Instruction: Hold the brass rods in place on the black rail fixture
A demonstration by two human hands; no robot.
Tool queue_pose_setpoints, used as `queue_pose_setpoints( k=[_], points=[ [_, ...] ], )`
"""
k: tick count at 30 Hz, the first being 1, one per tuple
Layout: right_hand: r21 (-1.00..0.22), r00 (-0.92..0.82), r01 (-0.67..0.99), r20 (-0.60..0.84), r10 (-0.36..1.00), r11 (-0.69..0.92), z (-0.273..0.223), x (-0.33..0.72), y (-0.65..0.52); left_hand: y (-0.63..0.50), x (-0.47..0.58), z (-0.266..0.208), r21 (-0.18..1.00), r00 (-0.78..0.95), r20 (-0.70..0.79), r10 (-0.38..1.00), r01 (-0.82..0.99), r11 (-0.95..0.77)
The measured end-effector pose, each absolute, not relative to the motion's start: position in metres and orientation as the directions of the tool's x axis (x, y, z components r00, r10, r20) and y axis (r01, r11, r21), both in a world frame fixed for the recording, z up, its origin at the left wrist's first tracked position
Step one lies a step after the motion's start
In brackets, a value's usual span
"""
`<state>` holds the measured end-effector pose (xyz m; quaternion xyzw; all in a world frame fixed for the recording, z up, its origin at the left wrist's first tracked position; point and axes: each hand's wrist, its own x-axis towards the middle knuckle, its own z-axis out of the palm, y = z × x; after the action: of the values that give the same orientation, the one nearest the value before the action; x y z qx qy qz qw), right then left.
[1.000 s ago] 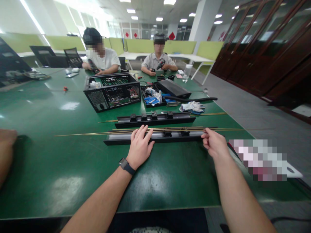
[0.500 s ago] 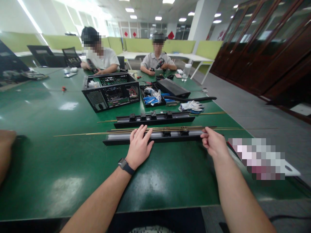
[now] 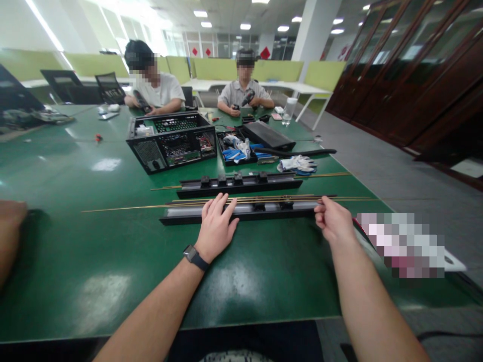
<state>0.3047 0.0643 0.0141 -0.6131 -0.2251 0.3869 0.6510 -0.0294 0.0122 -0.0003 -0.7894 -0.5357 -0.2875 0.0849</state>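
A long black channel (image 3: 196,219) with a pale inside lies crosswise in front of me on the green table. Thin brass-coloured rods (image 3: 128,207) run lengthwise over it and stick out past both ends. My left hand (image 3: 219,221), with a watch on its wrist, rests flat with fingers stretched across the rods and the channel's middle. At the channel's right end my right hand (image 3: 332,218) is closed in a pinch on a thin rod; the fingertips partly hide the grip. Small black blocks (image 3: 258,203) sit in the channel between my hands.
Behind lies a second black channel (image 3: 241,190) with blocks and rods. Farther back are an open computer case (image 3: 171,143), a tray of gloves (image 3: 237,151), and loose gloves (image 3: 297,164). Two people sit opposite, holding tools. Another person's hand (image 3: 11,226) shows at the left edge.
My right hand has shifted slightly to the right, still pinching. My left hand stays in place on the rods.
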Motion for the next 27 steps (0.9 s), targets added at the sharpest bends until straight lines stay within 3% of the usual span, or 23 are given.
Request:
queue_pose_setpoints(
  k=[11, 21, 27],
  points=[
    [-0.974, 0.564, -0.215, -0.181, 0.805, -0.069, 0.013, 0.302, 0.063, 0.013, -0.03, -0.001, 0.182, 0.257, 0.538, 0.803, 0.894, -0.409],
    [-0.977, 0.638, -0.209, -0.164, 0.752, -0.036, 0.011, 0.313, 0.067, 0.013, -0.03, -0.001, 0.188, 0.255, 0.542, 0.801, 0.892, -0.411],
    [-0.976, 0.573, -0.208, -0.173, 0.801, -0.062, 0.011, 0.304, 0.064, 0.012, -0.029, -0.001, 0.189, 0.252, 0.536, 0.806, 0.894, -0.406]
  ],
)
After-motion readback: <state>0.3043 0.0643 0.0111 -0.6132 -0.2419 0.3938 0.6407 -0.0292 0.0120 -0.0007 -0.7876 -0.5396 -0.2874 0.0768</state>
